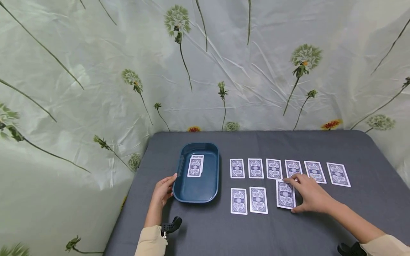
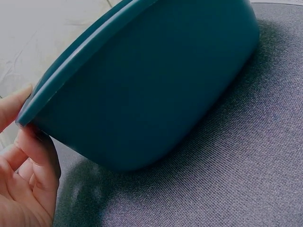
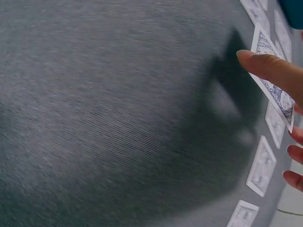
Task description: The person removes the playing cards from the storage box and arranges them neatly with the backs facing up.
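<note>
My left hand point(image 1: 162, 190) pinches the left rim of a dark blue tray point(image 1: 196, 192), thumb above and fingers beneath, as the left wrist view shows. Two patterned playing cards point(image 1: 194, 167) lie overlapping inside it, backs up. My right hand point(image 1: 310, 195) holds another playing card point(image 1: 285, 193) by its edges, between thumb and fingertips. In the right wrist view this held card point(image 3: 283, 97) is raised off the cloth, its shadow apart from it. Its upper end comes close to the back row in the head view.
Several face-down cards form a back row, from the leftmost card point(image 1: 237, 168) to the rightmost card point(image 1: 338, 174). Two more cards, a left one point(image 1: 238, 201) and a right one point(image 1: 258, 200), lie in front. A grey cloth point(image 1: 208, 231) covers the table; a floral curtain point(image 1: 256, 71) hangs behind.
</note>
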### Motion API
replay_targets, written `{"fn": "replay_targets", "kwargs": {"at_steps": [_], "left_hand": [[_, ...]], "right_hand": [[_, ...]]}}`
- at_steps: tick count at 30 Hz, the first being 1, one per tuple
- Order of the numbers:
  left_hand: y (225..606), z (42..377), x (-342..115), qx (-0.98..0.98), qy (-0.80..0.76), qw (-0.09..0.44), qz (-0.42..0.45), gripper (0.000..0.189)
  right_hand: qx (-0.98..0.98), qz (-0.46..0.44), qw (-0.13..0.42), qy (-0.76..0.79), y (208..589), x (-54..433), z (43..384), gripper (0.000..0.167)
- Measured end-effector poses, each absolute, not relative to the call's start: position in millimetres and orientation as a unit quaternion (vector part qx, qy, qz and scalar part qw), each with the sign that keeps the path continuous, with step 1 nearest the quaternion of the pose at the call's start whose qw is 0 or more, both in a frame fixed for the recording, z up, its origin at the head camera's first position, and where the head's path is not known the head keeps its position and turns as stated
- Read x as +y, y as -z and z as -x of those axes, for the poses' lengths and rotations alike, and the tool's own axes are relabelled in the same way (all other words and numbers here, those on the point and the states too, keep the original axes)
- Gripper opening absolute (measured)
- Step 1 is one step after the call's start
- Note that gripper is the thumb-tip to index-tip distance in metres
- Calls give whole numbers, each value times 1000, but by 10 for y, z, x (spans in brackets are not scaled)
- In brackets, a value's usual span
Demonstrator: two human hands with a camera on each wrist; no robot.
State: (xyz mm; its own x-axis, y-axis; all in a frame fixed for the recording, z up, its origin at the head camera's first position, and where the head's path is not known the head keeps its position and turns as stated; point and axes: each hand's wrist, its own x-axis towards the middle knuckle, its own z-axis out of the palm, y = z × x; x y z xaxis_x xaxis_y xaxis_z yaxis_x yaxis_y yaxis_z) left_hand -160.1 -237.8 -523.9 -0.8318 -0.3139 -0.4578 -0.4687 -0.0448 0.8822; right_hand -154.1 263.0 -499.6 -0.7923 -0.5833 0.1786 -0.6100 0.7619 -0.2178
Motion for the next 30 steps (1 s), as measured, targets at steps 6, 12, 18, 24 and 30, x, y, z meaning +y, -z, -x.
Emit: {"fn": "replay_targets", "kwargs": {"at_steps": [6,12,18,24,30], "left_hand": [[5243,1613,-2373,681,-668,60,293,33],[5279,1628,-2383,684,-665,60,294,42],[5288,1628,-2392,681,-665,61,299,43],[5262,1621,-2383,683,-662,65,302,42],[5270,1626,-2375,684,-662,61,300,43]], "right_hand": [[-927,-351,33,-130,5148,2601,1509,92],[-919,-370,21,-132,5195,2614,1498,90],[-917,-376,5,-135,5201,2610,1490,89],[-937,-319,-3,-144,5139,2520,1531,90],[-953,-271,47,-129,4988,2261,1705,76]]}}
